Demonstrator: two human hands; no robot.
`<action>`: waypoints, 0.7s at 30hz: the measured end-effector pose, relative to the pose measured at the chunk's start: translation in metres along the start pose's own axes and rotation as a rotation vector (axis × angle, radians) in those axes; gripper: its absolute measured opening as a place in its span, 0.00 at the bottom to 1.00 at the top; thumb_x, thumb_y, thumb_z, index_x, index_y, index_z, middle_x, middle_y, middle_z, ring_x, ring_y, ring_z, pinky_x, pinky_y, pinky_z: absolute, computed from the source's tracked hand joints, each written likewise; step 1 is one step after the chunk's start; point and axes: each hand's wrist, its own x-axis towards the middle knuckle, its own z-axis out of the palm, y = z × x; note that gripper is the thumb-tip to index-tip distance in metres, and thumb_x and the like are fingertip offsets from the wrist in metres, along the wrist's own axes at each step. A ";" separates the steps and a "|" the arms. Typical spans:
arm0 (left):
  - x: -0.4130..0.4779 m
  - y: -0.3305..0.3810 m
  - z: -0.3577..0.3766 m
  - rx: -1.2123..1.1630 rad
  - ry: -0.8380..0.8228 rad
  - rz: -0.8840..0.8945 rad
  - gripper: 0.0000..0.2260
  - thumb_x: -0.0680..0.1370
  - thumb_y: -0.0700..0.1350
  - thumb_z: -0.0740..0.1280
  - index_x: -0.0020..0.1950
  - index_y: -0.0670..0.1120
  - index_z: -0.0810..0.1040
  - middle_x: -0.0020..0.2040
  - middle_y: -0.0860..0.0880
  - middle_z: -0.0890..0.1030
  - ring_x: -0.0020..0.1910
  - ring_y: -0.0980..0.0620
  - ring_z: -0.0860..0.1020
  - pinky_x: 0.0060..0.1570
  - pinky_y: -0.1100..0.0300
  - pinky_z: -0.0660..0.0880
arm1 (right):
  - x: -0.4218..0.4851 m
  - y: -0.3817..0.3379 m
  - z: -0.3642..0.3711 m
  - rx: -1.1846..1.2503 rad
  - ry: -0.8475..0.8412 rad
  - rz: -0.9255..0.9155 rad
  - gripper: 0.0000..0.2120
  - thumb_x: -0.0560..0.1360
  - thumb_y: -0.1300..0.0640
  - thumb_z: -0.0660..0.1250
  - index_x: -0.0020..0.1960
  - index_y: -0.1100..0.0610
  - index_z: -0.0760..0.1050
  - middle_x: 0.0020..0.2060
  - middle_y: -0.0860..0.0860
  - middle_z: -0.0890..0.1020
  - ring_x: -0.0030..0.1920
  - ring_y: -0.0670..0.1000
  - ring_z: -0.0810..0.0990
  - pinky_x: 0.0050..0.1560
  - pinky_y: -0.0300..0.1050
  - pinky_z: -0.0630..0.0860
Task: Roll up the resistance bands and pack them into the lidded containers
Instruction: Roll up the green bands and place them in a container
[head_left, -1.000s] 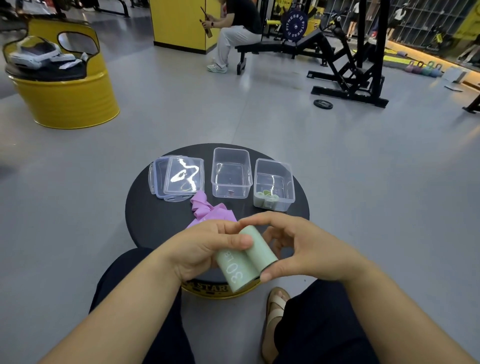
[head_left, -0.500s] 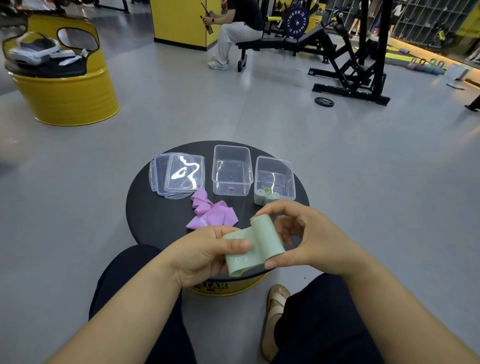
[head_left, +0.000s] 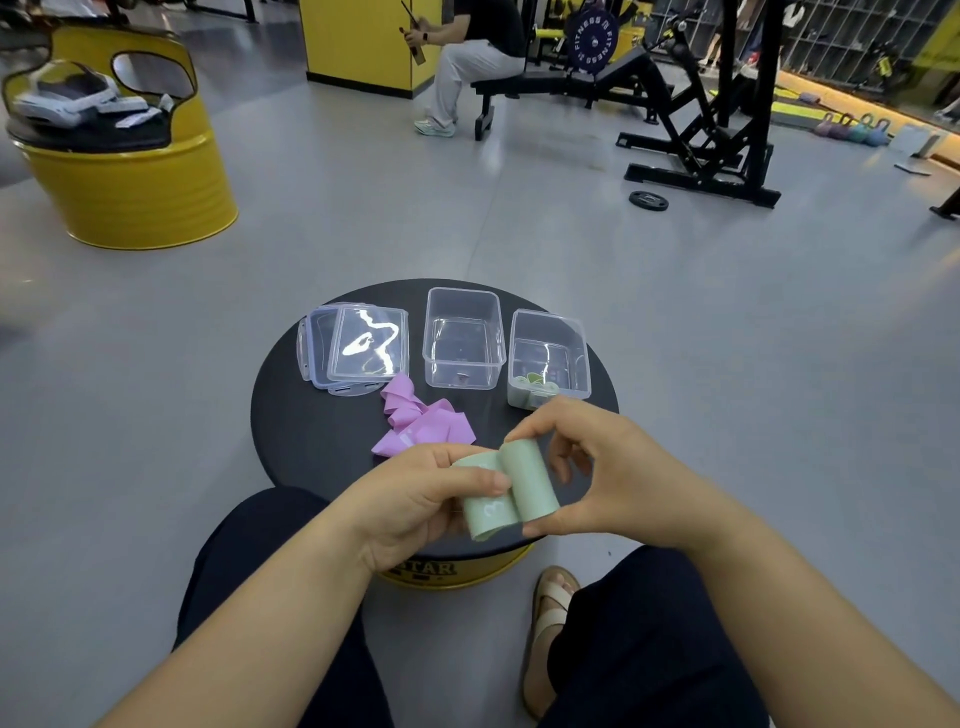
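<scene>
place: gym | signs: weight bench (head_left: 566, 85), weight plate (head_left: 648, 200), kettlebells (head_left: 857, 129), rack (head_left: 727, 104)

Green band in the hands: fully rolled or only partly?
Partly rolled: the green band has a roll at the right hand and a flat tail pinched by the left hand.

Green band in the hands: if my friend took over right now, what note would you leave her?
Hands: the left hand pinches the flat tail of the green band; the right hand holds its rolled end.
Where: the pink band lies unrolled on the table, with the lids stacked on its left side.
Done: the right container holds something green, likely a rolled band. The middle container holds no band.
Left: finish this roll, pack it, roll the pink band, fit the lids.
</scene>
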 end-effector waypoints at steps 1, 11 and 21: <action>0.000 -0.001 0.001 0.012 0.007 -0.002 0.08 0.67 0.43 0.69 0.44 0.44 0.85 0.40 0.47 0.83 0.38 0.54 0.80 0.38 0.63 0.77 | 0.000 0.001 0.001 -0.023 -0.001 0.008 0.27 0.60 0.53 0.81 0.55 0.46 0.74 0.43 0.47 0.75 0.38 0.49 0.73 0.39 0.36 0.70; 0.004 -0.002 0.009 0.101 0.181 0.014 0.13 0.62 0.49 0.74 0.43 0.45 0.83 0.37 0.50 0.83 0.37 0.55 0.79 0.39 0.62 0.74 | 0.002 0.003 0.011 -0.117 0.026 -0.017 0.29 0.61 0.53 0.79 0.59 0.46 0.73 0.49 0.39 0.73 0.42 0.46 0.71 0.42 0.38 0.72; 0.006 -0.004 0.004 -0.119 0.232 0.213 0.14 0.67 0.46 0.68 0.47 0.39 0.82 0.41 0.46 0.82 0.39 0.52 0.78 0.39 0.62 0.76 | -0.003 -0.005 0.039 0.650 0.303 0.343 0.16 0.69 0.42 0.68 0.52 0.51 0.76 0.38 0.45 0.82 0.38 0.44 0.79 0.44 0.38 0.77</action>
